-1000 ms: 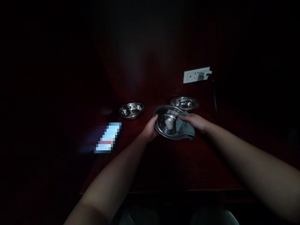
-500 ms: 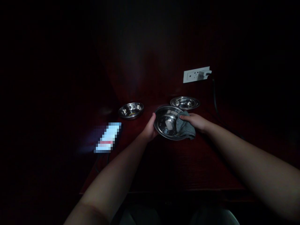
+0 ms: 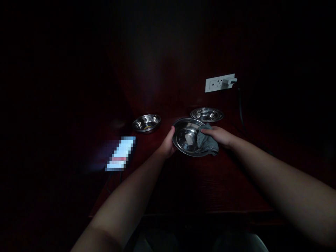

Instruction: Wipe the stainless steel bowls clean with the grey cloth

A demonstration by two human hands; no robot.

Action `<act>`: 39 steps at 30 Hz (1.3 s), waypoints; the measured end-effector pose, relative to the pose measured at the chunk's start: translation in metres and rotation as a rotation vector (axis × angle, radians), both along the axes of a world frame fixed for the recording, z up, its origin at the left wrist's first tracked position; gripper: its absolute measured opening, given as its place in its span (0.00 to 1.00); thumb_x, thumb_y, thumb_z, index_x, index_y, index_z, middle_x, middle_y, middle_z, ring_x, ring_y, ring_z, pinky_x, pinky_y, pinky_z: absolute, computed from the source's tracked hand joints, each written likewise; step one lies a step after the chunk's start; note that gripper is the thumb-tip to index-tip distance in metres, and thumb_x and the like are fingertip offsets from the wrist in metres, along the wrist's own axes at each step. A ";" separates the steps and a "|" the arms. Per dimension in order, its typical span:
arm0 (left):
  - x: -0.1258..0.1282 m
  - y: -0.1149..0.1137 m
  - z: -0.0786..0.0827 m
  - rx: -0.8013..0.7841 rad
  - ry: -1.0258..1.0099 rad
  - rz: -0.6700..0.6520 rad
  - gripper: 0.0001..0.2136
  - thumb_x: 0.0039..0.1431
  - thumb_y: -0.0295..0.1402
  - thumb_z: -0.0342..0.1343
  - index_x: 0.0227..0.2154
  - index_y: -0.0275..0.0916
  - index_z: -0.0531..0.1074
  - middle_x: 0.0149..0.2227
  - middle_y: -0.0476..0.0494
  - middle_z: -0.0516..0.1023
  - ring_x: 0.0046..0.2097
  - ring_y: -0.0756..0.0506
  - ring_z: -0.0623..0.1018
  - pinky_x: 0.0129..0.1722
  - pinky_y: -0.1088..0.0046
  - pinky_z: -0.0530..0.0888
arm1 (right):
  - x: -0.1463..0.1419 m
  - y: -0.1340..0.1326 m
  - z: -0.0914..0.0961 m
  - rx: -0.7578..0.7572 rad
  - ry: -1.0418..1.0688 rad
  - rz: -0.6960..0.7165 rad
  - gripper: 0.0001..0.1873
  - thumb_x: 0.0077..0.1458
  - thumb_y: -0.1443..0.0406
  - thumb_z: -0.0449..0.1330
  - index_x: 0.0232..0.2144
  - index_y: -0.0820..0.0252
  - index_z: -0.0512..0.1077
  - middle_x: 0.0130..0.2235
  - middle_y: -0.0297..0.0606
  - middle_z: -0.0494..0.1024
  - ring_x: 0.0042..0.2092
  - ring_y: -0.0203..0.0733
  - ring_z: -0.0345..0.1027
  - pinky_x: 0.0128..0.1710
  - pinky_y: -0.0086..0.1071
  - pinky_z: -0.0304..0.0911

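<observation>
A shiny metal bowl [image 3: 186, 136] is held up above the dark red table, its inside tilted toward me. My left hand [image 3: 168, 144] grips its left rim, thumb on the edge and the other fingers hidden beneath. A grey cloth [image 3: 208, 141] lies over the bowl's right rim. My right hand [image 3: 219, 135] pinches the cloth against that rim, thumb on top; its remaining fingers are out of sight. Behind, a metal bowl [image 3: 147, 123] sits to the left, and wide-rimmed metal bowls [image 3: 207, 114], seemingly stacked, sit to the right.
A lit phone [image 3: 121, 154] with a blurred screen lies at the table's left side, a cable near it. On the back wall is a white socket plate [image 3: 215, 84] with a plugged-in adapter [image 3: 229, 82]. A dark cord [image 3: 240, 108] hangs to its right. The table's front edge [image 3: 183, 212] runs below my arms.
</observation>
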State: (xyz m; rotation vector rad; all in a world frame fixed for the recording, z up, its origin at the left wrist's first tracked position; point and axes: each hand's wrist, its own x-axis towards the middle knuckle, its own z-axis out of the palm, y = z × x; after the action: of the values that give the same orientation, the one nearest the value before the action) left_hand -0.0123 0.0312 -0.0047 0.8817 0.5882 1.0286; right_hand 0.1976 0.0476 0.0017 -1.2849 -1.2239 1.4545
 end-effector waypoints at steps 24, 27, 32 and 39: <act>-0.002 0.002 -0.003 0.010 0.008 -0.010 0.26 0.60 0.50 0.40 0.49 0.36 0.69 0.51 0.37 0.73 0.56 0.39 0.69 0.59 0.56 0.59 | 0.002 0.003 -0.003 0.027 -0.039 0.004 0.05 0.54 0.65 0.58 0.30 0.61 0.74 0.35 0.41 0.80 0.32 0.38 0.74 0.43 0.37 0.68; -0.003 0.004 -0.004 0.006 0.007 -0.006 0.26 0.60 0.49 0.40 0.50 0.36 0.69 0.51 0.37 0.73 0.56 0.39 0.69 0.59 0.56 0.60 | 0.002 0.003 -0.003 0.025 -0.038 0.006 0.06 0.54 0.65 0.58 0.30 0.62 0.74 0.35 0.41 0.80 0.31 0.38 0.74 0.44 0.37 0.68; -0.004 0.004 -0.002 0.004 0.005 -0.024 0.25 0.61 0.48 0.40 0.51 0.36 0.68 0.50 0.36 0.74 0.55 0.39 0.70 0.59 0.56 0.60 | 0.002 0.001 0.000 -0.001 -0.028 0.027 0.05 0.54 0.66 0.58 0.29 0.62 0.74 0.34 0.40 0.80 0.30 0.38 0.74 0.43 0.36 0.69; -0.005 0.002 -0.001 0.004 0.016 -0.068 0.27 0.60 0.50 0.37 0.51 0.36 0.68 0.50 0.37 0.74 0.55 0.39 0.70 0.59 0.56 0.59 | 0.002 0.000 0.001 0.005 -0.031 0.039 0.06 0.54 0.66 0.58 0.29 0.62 0.74 0.31 0.39 0.80 0.29 0.38 0.73 0.41 0.36 0.69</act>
State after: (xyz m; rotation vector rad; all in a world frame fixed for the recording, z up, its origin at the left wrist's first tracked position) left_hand -0.0169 0.0335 -0.0061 0.9086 0.5664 0.9626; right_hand 0.1991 0.0480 0.0022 -1.2912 -1.2792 1.4634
